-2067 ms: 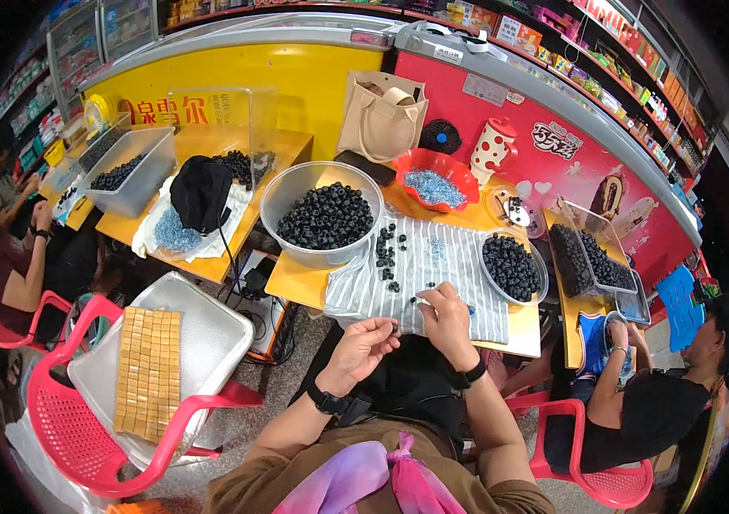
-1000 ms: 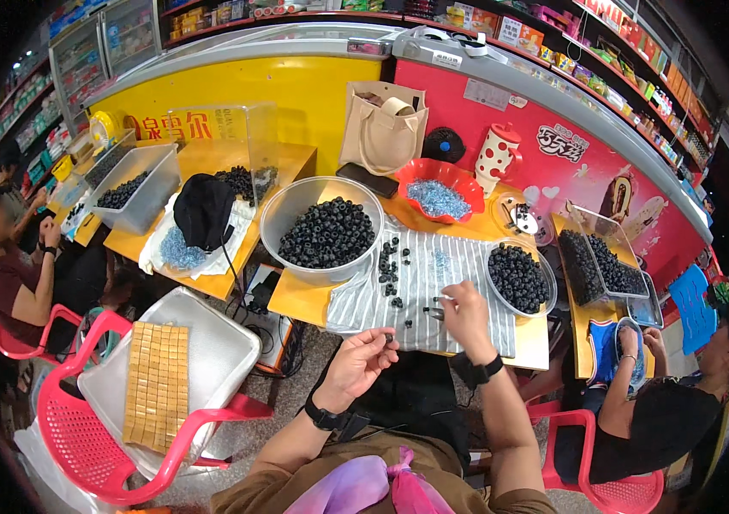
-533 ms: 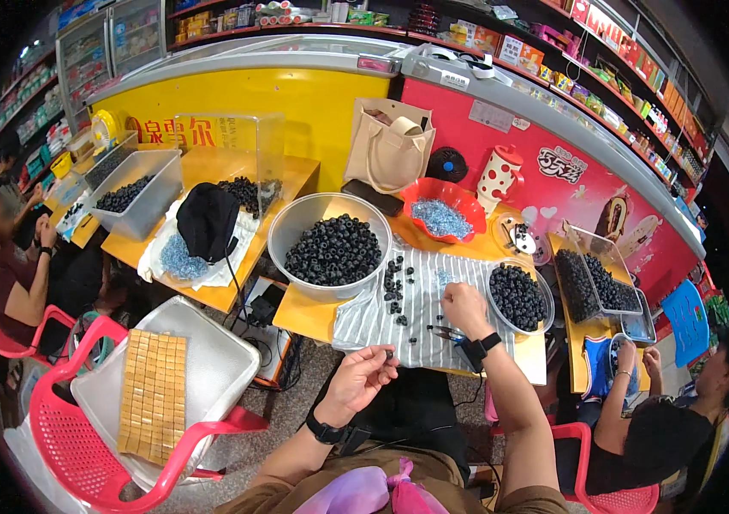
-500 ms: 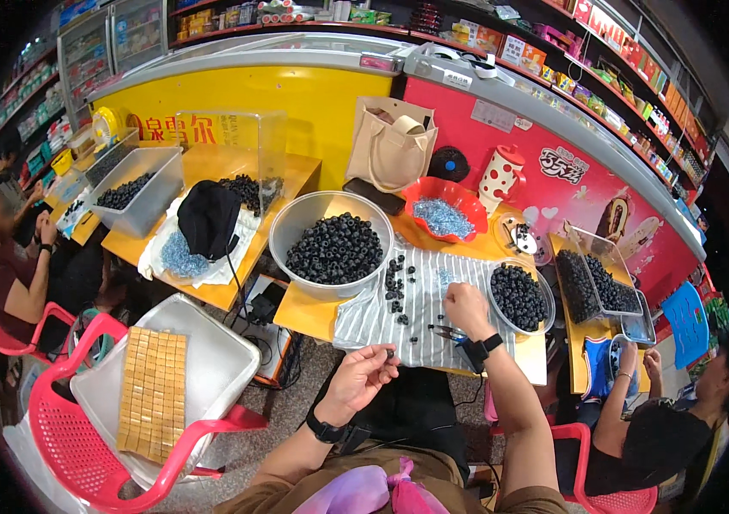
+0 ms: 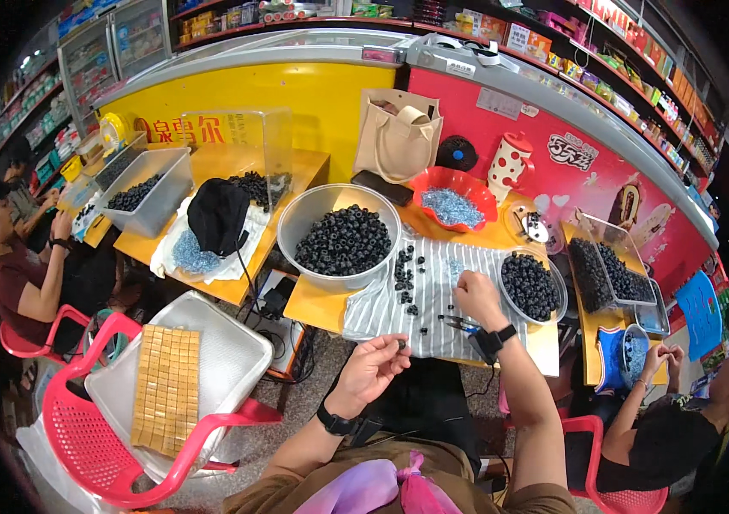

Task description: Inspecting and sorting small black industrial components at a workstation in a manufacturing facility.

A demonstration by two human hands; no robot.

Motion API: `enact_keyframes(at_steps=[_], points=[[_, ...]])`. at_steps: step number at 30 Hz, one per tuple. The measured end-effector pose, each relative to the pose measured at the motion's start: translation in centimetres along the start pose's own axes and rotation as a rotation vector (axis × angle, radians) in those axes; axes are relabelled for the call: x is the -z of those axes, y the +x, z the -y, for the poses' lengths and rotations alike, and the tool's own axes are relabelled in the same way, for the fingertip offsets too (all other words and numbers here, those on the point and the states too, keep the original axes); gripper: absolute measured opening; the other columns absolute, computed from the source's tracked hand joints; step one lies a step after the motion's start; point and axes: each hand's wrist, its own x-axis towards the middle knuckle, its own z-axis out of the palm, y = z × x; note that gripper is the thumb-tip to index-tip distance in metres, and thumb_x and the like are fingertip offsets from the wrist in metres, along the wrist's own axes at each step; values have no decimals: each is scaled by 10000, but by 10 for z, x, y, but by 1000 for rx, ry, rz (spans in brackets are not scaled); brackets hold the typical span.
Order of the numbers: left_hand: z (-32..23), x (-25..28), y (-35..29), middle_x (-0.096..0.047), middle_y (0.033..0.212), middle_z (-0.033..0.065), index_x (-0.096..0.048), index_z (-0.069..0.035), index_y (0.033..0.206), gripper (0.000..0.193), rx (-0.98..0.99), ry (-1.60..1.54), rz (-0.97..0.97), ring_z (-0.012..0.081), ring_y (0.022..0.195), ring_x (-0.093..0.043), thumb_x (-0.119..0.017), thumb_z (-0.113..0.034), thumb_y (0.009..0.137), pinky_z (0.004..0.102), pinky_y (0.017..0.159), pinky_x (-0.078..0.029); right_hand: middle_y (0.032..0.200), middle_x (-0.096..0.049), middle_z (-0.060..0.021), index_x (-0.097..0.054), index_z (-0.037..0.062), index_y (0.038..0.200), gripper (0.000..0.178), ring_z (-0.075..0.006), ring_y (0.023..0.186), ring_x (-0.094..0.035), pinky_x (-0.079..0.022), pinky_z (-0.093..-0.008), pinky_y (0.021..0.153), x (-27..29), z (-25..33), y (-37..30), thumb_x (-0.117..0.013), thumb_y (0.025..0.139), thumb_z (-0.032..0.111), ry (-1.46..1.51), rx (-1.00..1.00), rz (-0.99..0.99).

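Note:
My left hand (image 5: 373,368) is closed, pinching a small black ring-like part (image 5: 401,344) between thumb and fingertips just off the table's front edge. My right hand (image 5: 478,296) is curled shut over the striped cloth (image 5: 373,313), beside a small heap of clear bluish pieces (image 5: 456,269); its fingertips are hidden, so what they hold, if anything, does not show. Just below that hand lie small pliers (image 5: 464,325). Several loose black parts (image 5: 404,272) are scattered on the cloth to the left. A round tub of black parts (image 5: 529,287) stands right of my right hand.
A large clear bowl of black parts (image 5: 340,242) stands at left, and a red dish (image 5: 488,199) of clear pieces lies behind the cloth. A beige bag (image 5: 397,146) and spotted cup (image 5: 507,163) stand farther back. A pink chair (image 5: 82,437) is at left; people work on both sides.
The whole view has shifted slightly, with the scene moving right in the picture. My left hand still pinches the black part, and my right hand stays by the clear pieces.

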Motion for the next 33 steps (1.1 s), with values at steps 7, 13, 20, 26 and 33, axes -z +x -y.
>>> enact_keyframes(at_steps=[7, 13, 20, 26, 33], points=[[3, -11, 0, -654, 935, 112, -565, 16, 1140, 234, 18, -15, -30, 166, 755, -644, -545, -95, 935, 231, 661, -505, 701, -639, -156, -620, 16, 744, 102, -307, 695, -640, -489, -404, 608, 15, -1, -28, -627, 736, 117, 164, 129, -11], [1, -12, -3, -645, 916, 102, -579, 23, 1111, 213, 8, 19, 31, 165, 749, -624, -546, -87, 931, 240, 658, -513, 672, -562, -56, -594, -8, 769, 88, -108, 603, -560, -447, -234, 542, 43, 77, -104, -675, 779, 24, 738, 349, 180], [6, -18, -3, -645, 882, 88, -593, 31, 1092, 195, -2, 116, 68, 158, 748, -622, -546, -50, 922, 240, 666, -508, 713, -605, -98, -559, -10, 766, 81, -195, 635, -649, -497, -290, 543, 42, 83, -118, -636, 788, -16, 892, 290, 209], [7, -13, -7, -654, 897, 80, -607, 39, 1083, 191, -27, 223, 66, 133, 734, -622, -551, -41, 919, 215, 649, -497, 739, -589, -146, -563, -5, 783, 98, -305, 661, -617, -469, -347, 566, 44, 79, -116, -650, 739, -11, 589, 478, 230], [3, -12, -7, -655, 895, 80, -606, 43, 1083, 193, 22, 85, 62, 135, 728, -626, -553, -44, 919, 216, 643, -498, 708, -548, -111, -569, -20, 790, 97, -221, 617, -560, -423, -302, 545, 42, 85, -112, -644, 741, -59, 718, 458, 214]])
